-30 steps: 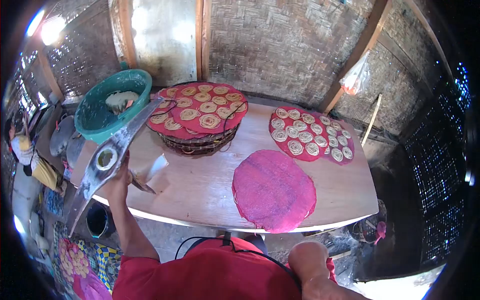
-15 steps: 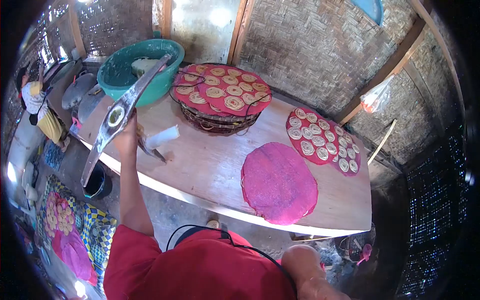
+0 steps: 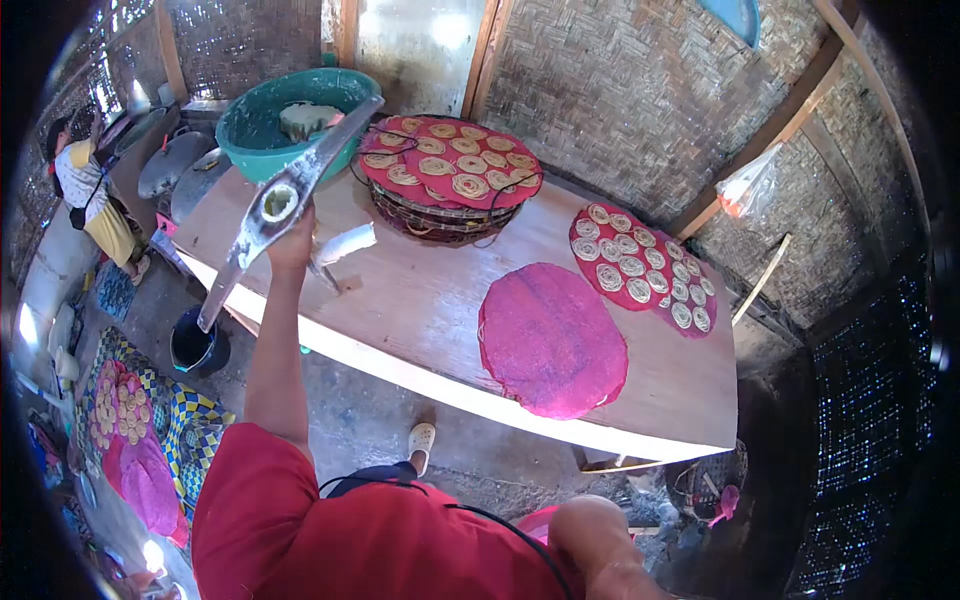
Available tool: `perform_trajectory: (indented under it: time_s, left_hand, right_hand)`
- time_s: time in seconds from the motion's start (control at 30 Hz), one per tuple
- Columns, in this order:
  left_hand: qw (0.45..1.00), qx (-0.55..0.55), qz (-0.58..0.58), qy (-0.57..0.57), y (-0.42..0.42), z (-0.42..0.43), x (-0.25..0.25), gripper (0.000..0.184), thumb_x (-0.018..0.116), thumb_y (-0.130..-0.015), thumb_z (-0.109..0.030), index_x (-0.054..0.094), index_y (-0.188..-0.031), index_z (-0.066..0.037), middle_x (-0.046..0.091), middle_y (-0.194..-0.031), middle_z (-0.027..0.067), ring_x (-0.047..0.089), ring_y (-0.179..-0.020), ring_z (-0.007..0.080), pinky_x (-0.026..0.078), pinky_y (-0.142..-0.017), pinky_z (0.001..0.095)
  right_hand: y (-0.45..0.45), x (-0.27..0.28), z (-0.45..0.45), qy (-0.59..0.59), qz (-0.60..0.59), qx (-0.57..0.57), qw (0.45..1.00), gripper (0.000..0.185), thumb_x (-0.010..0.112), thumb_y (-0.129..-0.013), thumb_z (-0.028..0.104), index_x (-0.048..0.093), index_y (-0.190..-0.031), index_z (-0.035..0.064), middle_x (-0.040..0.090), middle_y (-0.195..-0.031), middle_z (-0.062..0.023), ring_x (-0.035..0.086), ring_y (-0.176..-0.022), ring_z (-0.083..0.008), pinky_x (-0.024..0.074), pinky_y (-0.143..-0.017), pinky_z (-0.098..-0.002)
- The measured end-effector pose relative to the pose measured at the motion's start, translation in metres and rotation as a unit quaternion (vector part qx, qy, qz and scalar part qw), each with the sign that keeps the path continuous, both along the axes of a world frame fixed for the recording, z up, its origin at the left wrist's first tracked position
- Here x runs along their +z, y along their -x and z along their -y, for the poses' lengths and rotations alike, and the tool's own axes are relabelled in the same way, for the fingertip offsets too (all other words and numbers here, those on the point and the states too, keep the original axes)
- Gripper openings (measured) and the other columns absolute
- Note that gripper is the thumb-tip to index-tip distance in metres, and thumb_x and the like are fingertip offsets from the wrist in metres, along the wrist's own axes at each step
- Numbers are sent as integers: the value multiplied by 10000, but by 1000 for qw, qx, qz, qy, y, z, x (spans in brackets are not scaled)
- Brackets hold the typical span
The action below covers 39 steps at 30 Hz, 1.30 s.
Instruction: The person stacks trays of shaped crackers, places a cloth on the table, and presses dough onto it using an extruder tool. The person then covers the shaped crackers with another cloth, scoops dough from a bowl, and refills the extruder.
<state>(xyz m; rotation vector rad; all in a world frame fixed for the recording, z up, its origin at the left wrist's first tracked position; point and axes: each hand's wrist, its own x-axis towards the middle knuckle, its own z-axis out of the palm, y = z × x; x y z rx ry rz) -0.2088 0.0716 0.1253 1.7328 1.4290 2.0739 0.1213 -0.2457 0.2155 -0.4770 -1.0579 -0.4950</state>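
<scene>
My left hand (image 3: 293, 240) is closed around a noodle press (image 3: 245, 240). Its long pale bar slants up to the right, with a round opening at the middle, and a white cylinder (image 3: 346, 243) sticks out to the right beyond my hand. The press hangs over the left end of the wooden table (image 3: 420, 320). At the bottom right, part of my right arm or hand (image 3: 592, 530) shows beside my red shirt; its fingers are hidden. A bit of pink material (image 3: 538, 522) is visible next to it.
A green basin (image 3: 250, 140) with pale dough stands at the back left. Beside it, a basket (image 3: 430, 222) bears red sheets of noodle coils. More coils lie on red sheets (image 3: 625, 285) at right, behind a bare pink round (image 3: 550, 340). A person (image 3: 95, 185) stands far left.
My left hand and the press have shifted right and slightly down in the view. The table has moved up a little in view, and a foot in a pale shoe now shows below it.
</scene>
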Motion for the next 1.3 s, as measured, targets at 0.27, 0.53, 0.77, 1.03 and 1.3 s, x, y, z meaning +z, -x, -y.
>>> perform_trajectory:
  time_s: [0.27, 0.53, 0.77, 1.03, 1.3]
  left_hand:
    - [994, -15, -103, 14, 12, -19, -35, 300, 628, -813, -177, 593, -1097, -87, 616, -1101, 67, 553, -1060, 230, 393, -946, 367]
    - [987, 15, -150, 53, 20, -50, -90, 358, 656, -797, -229, 576, -1107, -69, 603, -1089, 85, 551, -1045, 219, 427, -910, 367]
    - [992, 43, -26, 118, 131, -46, -124, 334, 649, -810, -180, 562, -1108, -58, 593, -1060, 88, 549, -986, 232, 440, -868, 357]
    - [964, 229, 3, 138, 251, -81, -1, 236, 631, -820, -104, 579, -1032, -13, 608, -962, 92, 566, -900, 223, 450, -801, 350]
    - [952, 301, 9, 44, 307, -133, -46, 474, 677, -777, -84, 496, -1205, 10, 560, -1140, 108, 523, -1057, 223, 399, -927, 353]
  right_hand:
    - [1, 1, -11, 2, -11, -2, 1000, 300, 489, -877, 293, 568, -967, 19, 588, -903, -109, 574, -878, -209, 454, -748, -341]
    - [26, 9, -72, 4, -25, 12, 1000, 290, 503, -868, 272, 576, -953, 5, 593, -891, -124, 579, -866, -211, 457, -749, -342]
    - [103, 42, -207, 136, -91, 216, 963, 281, 516, -860, 253, 583, -941, -8, 598, -880, -136, 583, -856, -213, 460, -750, -342]
    - [276, 35, -578, 566, 554, 125, 598, 335, 552, -871, 293, 609, -1004, -9, 648, -936, -178, 632, -877, -332, 495, -748, -410]
    - [339, -39, -699, 518, 814, -81, 250, 233, 557, -766, 195, 682, -883, 37, 670, -902, -174, 662, -839, -312, 526, -700, -441]
